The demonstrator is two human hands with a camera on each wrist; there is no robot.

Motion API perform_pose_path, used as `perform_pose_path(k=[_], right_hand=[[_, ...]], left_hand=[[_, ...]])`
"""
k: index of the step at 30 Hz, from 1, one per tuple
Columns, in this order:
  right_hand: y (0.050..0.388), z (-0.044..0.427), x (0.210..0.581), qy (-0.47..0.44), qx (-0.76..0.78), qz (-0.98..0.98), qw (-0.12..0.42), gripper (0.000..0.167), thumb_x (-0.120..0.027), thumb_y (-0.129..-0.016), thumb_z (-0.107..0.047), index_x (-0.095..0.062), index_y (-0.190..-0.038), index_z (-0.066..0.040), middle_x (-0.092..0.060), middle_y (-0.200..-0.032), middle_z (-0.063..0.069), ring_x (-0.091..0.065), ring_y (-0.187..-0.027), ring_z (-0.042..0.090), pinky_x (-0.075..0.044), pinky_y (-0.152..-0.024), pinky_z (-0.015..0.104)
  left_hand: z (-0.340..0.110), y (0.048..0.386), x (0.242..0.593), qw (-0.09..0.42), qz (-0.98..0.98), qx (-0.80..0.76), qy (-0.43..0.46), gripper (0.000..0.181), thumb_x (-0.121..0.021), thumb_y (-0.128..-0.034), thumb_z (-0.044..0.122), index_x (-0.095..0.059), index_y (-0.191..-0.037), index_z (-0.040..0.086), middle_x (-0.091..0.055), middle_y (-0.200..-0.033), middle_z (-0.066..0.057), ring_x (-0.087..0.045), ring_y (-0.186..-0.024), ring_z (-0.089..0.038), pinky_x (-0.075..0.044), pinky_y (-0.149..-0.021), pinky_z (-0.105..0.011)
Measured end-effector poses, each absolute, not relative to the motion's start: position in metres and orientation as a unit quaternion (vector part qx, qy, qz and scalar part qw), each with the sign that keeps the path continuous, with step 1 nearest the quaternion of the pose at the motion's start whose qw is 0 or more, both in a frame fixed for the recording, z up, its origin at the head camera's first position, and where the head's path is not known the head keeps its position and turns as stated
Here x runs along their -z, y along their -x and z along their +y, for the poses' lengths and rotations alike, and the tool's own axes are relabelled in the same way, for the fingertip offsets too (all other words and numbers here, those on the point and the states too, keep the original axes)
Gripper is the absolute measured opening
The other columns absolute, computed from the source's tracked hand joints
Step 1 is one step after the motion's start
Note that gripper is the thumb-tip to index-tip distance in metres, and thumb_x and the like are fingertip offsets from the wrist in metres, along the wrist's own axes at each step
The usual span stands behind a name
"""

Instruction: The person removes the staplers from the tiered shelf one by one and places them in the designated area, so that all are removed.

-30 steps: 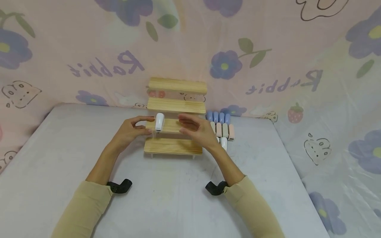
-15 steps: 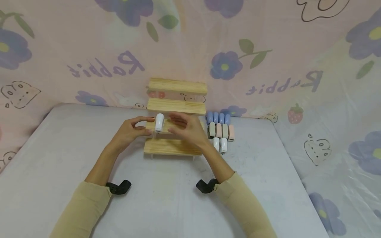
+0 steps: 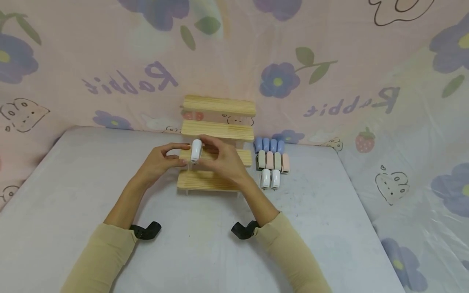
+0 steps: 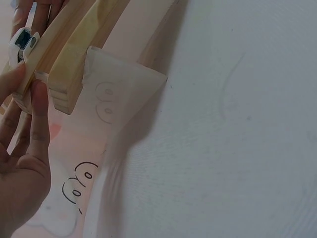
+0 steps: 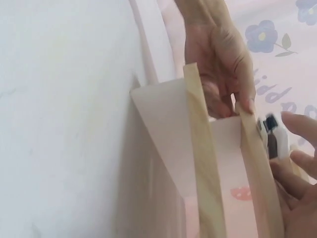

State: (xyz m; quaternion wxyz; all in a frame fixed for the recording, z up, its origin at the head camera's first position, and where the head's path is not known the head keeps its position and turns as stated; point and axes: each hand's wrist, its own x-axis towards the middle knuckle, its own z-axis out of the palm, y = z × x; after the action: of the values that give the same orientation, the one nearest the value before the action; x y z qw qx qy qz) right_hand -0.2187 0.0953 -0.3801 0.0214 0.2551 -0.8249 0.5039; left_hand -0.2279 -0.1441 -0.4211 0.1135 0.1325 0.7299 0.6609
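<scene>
A white mini stapler stands near the left end of the second-lowest board of a stepped wooden rack. My left hand holds that board's end between thumb and fingers, as the left wrist view shows. From the right, my right hand reaches over the same board, thumb and fingers spread at the stapler's right side. In the right wrist view a small gap shows between the fingertips and the stapler. The right palm hides part of the lower boards.
Right of the rack stand rows of more mini staplers: blue ones at the back, pink and grey-green ones in the middle, two white ones in front. A patterned cloth hangs behind the white table.
My right hand has moved left along the board towards the white stapler, uncovering the staplers on the right. My left hand and the stapler have stayed in place.
</scene>
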Motion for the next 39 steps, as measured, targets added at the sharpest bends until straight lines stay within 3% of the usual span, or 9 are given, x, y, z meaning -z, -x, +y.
perform_pose_path(k=[4,8,15,25,31,34,39], right_hand=[[0.218,0.09,0.379,-0.238,-0.474,-0.847,0.022,0.075,-0.087,-0.078,-0.026,-0.052,-0.144,-0.021,-0.059,-0.138,-0.001,-0.057,-0.122,0.01,-0.044,-0.1,0.021],[0.217,0.085,0.379,-0.236,-0.464,-0.853,0.027,0.077,-0.088,-0.076,-0.026,-0.052,-0.144,-0.021,-0.06,-0.137,-0.001,-0.054,-0.125,0.007,-0.041,-0.103,0.022],[0.216,0.083,0.381,-0.226,-0.448,-0.864,0.044,0.07,-0.087,-0.078,-0.028,-0.056,-0.14,-0.024,-0.064,-0.13,-0.003,-0.056,-0.121,0.008,-0.042,-0.103,0.027],[0.212,0.094,0.379,-0.25,-0.513,-0.82,0.045,0.063,-0.084,-0.081,-0.025,-0.059,-0.138,-0.016,-0.066,-0.126,0.001,-0.062,-0.112,0.011,-0.048,-0.097,0.027],[0.21,0.103,0.379,-0.255,-0.553,-0.792,0.033,0.064,-0.083,-0.083,-0.019,-0.055,-0.141,-0.014,-0.063,-0.131,0.005,-0.06,-0.118,0.016,-0.048,-0.099,0.029],[0.209,0.109,0.379,-0.251,-0.566,-0.785,0.029,0.064,-0.082,-0.083,-0.017,-0.055,-0.14,-0.012,-0.063,-0.131,0.007,-0.062,-0.117,0.018,-0.05,-0.097,0.031],[0.212,0.12,0.382,-0.257,-0.59,-0.765,0.026,0.063,-0.082,-0.082,-0.009,-0.055,-0.139,-0.009,-0.063,-0.127,0.011,-0.064,-0.111,0.022,-0.052,-0.094,0.034]], left_hand=[[-0.144,0.228,0.421,0.113,0.73,-0.661,-0.133,0.051,-0.081,-0.0851,0.018,-0.063,-0.133,0.011,-0.047,-0.146,-0.005,-0.066,-0.105,-0.016,-0.053,-0.085,-0.027],[-0.144,0.229,0.421,0.114,0.727,-0.663,-0.134,0.05,-0.08,-0.0858,0.018,-0.063,-0.133,0.011,-0.052,-0.142,-0.003,-0.066,-0.104,-0.016,-0.052,-0.086,-0.027],[-0.143,0.228,0.421,0.112,0.727,-0.663,-0.137,0.049,-0.079,-0.0867,0.017,-0.063,-0.132,0.01,-0.053,-0.142,-0.001,-0.065,-0.107,-0.018,-0.051,-0.088,-0.027],[-0.143,0.229,0.421,0.111,0.735,-0.655,-0.135,0.05,-0.08,-0.0857,0.019,-0.063,-0.13,0.007,-0.055,-0.142,-0.001,-0.063,-0.115,-0.021,-0.047,-0.096,-0.028],[-0.143,0.228,0.42,0.115,0.744,-0.647,-0.124,0.051,-0.082,-0.0841,0.023,-0.063,-0.13,0.01,-0.052,-0.145,-0.001,-0.063,-0.113,-0.02,-0.048,-0.095,-0.028],[-0.143,0.228,0.42,0.115,0.741,-0.65,-0.125,0.05,-0.082,-0.0843,0.021,-0.064,-0.129,0.009,-0.052,-0.145,-0.003,-0.066,-0.109,-0.018,-0.049,-0.095,-0.03],[-0.142,0.229,0.42,0.111,0.741,-0.649,-0.13,0.049,-0.08,-0.0859,0.019,-0.063,-0.13,0.008,-0.053,-0.145,-0.004,-0.064,-0.114,-0.021,-0.044,-0.104,-0.037]])
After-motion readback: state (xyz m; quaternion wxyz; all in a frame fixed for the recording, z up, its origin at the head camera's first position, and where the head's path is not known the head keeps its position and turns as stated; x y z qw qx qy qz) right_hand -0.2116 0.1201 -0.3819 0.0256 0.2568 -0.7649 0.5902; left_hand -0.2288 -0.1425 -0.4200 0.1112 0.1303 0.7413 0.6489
